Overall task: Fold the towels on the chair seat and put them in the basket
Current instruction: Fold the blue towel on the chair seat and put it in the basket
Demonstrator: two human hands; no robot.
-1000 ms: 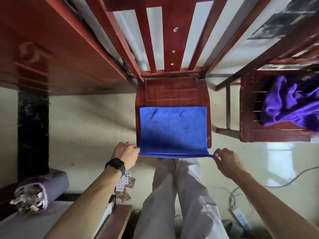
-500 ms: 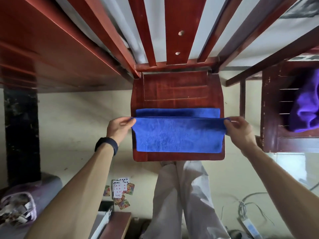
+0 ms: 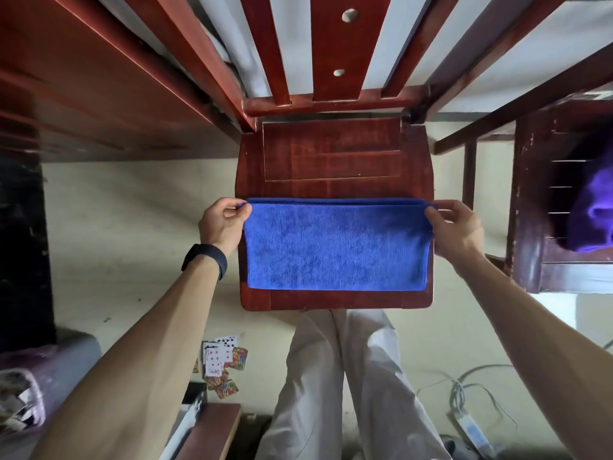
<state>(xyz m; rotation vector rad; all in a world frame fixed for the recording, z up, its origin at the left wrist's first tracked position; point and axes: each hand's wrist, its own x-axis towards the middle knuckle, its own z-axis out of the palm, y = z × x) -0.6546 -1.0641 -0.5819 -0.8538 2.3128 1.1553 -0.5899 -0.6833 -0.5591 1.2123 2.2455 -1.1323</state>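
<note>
A blue towel [image 3: 336,247] lies folded in half on the red wooden chair seat [image 3: 331,151], its two long edges lined up at the far side. My left hand [image 3: 223,224] pinches the towel's far left corner. My right hand [image 3: 455,225] pinches the far right corner. A purple towel [image 3: 593,214] lies bunched inside a dark wooden slatted crate [image 3: 530,207] at the right, partly cut off by the frame edge.
The chair back's red slats [image 3: 335,48] rise beyond the seat. A red wooden panel [image 3: 99,78] fills the upper left. Playing cards [image 3: 222,363] lie on the floor; a cable and power strip [image 3: 471,423] lie at lower right. My legs stand before the chair.
Both hands carried the towel's near edge up from the seat front and over to the far edge, folding it in half. The view has moved closer to the chair.
</note>
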